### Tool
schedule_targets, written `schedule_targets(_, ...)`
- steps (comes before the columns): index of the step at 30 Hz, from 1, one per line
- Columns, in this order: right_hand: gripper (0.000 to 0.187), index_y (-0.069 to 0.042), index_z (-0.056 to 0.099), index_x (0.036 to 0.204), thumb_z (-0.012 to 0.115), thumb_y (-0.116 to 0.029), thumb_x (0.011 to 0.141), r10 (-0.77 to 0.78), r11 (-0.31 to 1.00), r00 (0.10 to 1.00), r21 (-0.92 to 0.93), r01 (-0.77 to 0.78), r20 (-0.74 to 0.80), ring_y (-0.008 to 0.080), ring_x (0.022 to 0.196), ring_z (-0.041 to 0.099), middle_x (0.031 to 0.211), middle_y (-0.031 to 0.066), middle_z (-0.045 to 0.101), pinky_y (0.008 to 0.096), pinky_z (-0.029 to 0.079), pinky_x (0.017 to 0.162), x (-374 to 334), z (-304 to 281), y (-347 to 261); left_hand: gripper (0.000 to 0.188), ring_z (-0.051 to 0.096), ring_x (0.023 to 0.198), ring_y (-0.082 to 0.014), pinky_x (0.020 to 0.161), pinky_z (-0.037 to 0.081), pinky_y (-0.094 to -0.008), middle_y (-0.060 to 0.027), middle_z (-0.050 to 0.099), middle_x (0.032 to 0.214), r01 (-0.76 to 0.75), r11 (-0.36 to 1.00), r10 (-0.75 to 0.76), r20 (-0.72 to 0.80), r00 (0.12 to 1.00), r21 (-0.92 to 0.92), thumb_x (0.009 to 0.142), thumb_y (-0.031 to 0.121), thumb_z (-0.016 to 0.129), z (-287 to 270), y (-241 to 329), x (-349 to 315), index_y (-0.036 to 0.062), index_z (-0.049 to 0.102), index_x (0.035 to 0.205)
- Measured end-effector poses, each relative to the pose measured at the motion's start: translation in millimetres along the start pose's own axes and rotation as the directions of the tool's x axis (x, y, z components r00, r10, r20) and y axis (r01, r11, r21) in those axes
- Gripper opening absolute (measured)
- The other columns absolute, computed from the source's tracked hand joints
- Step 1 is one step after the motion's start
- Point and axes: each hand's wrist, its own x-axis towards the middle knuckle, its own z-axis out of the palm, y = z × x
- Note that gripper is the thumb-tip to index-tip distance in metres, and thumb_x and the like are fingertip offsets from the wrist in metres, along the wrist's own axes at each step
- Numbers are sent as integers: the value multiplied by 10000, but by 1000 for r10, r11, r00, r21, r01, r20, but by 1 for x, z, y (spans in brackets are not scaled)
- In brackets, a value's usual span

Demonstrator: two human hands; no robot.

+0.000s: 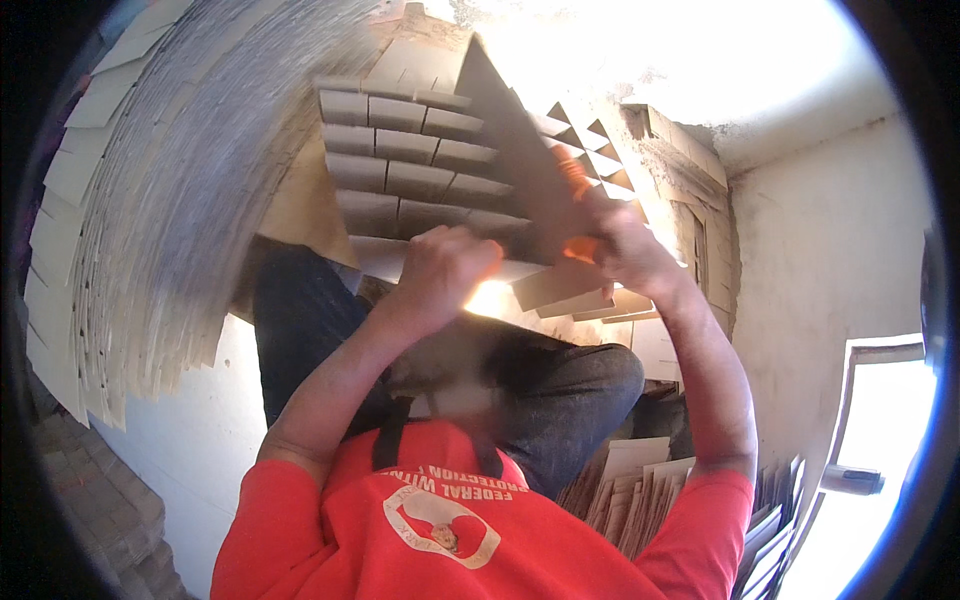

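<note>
I sit with my legs folded, and a grid-shaped cardboard divider (410,180) with several rows of cells stands tilted in front of me. Closed at its near edge is my left hand (440,270), gripping the cardboard there; strong light makes its fingertips glow orange. To the right, my right hand (630,245) is closed on a dark brown cardboard sheet (510,130), which rises to a pointed corner across the divider. Motion blurs the right fingers and the orange patches beside them. More divider cells show beyond the sheet.
A tall fanned stack of cardboard strips (200,180) leans along the left. Further cardboard pieces (635,480) stand at my lower right, near a bright opening (870,450) in the wall (820,230). Bundled cardboard (100,490) lies at the lower left.
</note>
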Motion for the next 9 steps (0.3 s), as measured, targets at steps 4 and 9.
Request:
schedule_targets(4, 894, -143, 186, 1564, 665, 31, 829, 60, 974, 991, -224, -32, 118, 253, 601, 614, 916, 103, 700, 385, 536, 600, 20, 20, 5, 86, 633, 679, -274, 622, 493, -404, -91, 660, 709, 21, 1000, -22, -12, 1000, -9, 751, 98, 734, 6, 0, 1, 64, 680, 808)
schedule_targets(9, 930, -169, 84, 1575, 683, -73, 870, -175, 862, 983, -475, 178, 50, 271, 704, 651, 994, 147, 716, 372, 543, 647, 16, 22, 44, 243, 675, 853, -304, 763, 543, -414, -142, 713, 946, 0, 1000, -1, -48, 999, -29, 787, 102, 713, -4, 14, 10, 83, 690, 1029)
